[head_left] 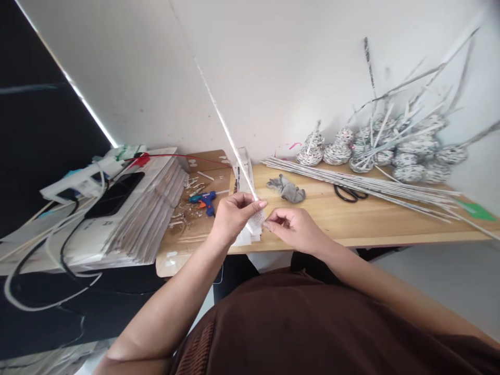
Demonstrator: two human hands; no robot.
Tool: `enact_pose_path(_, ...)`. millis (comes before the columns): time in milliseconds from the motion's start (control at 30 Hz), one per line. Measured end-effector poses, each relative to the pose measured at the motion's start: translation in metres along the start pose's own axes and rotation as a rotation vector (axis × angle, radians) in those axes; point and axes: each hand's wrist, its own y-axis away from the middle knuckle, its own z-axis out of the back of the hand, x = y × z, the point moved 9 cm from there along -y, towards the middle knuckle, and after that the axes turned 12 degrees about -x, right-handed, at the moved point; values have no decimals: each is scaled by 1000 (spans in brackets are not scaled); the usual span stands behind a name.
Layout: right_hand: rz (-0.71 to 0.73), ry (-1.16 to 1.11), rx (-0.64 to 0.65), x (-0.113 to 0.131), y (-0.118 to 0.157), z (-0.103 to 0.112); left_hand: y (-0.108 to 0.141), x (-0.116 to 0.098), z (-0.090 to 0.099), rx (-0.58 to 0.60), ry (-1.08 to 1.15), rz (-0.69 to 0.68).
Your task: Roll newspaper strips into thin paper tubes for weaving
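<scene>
My left hand [237,214] pinches a long, thin white paper tube [219,112] near its lower end. The tube leans up and to the left in front of the wall. Below the pinch, the tube's end opens into a loose printed paper strip [255,223]. My right hand [295,228] is just to the right, thumb and forefinger closed at the strip's right edge. Under my hands, more white paper strips [244,238] lie at the table's front edge.
A blue glue gun [203,200] and paper scraps lie on cardboard [167,263] at left, beside a tall paper stack [146,208] with a phone [117,194]. Rightward are a grey cloth [291,190], scissors [347,194], paper tubes [351,182] and woven paper shapes [338,152].
</scene>
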Motion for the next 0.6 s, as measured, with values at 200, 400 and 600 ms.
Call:
enact_pose_path(200, -33, -72, 52, -2, 8, -12, 10, -2, 0, 49, -48, 7)
enact_pose_path(400, 2, 191, 285, -11, 18, -20, 18, 1, 6, 71, -114, 50)
enact_pose_path(600, 20, 7, 91, 30, -16, 24, 34, 12, 1, 209, -188, 186)
